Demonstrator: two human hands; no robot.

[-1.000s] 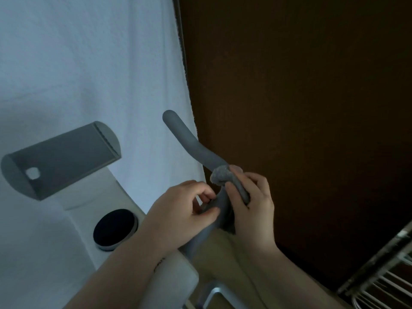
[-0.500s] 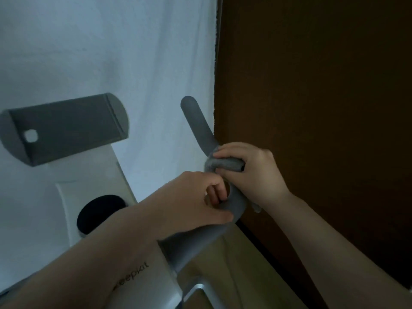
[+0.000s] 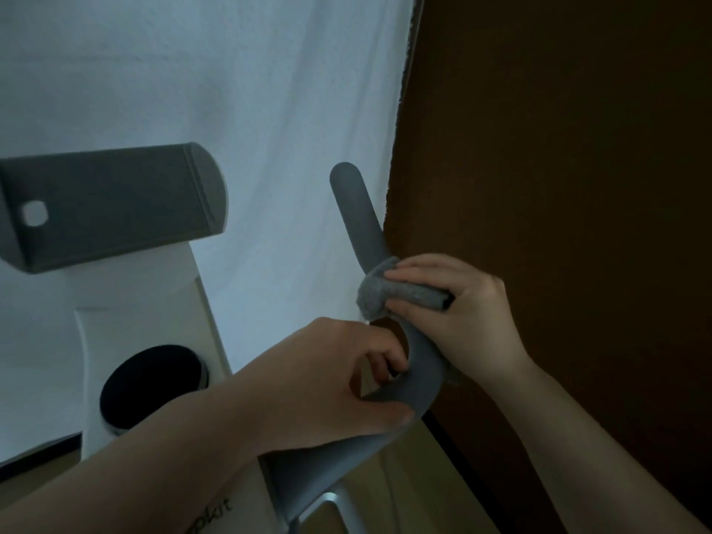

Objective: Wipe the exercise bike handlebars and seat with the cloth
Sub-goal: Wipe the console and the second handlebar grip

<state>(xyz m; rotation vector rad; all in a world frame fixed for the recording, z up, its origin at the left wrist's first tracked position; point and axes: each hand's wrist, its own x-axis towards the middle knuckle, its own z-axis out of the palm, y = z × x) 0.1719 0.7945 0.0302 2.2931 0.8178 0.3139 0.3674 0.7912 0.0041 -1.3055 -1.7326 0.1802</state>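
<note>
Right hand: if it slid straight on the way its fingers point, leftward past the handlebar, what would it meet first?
The right hand grips the cloth wrapped round the handlebar. Leftward, only the white curtain shows behind; how far back it hangs is unclear. The grey panel lies further left.

We see the white bike frame [image 3: 146, 302] carrying everything here: a grey curved handlebar [image 3: 360, 221] rises from it at the right, and a grey slanted holder [image 3: 115, 202] sits on top at the left. A round black knob [image 3: 152, 383] is set into the frame's face below the holder.
</note>
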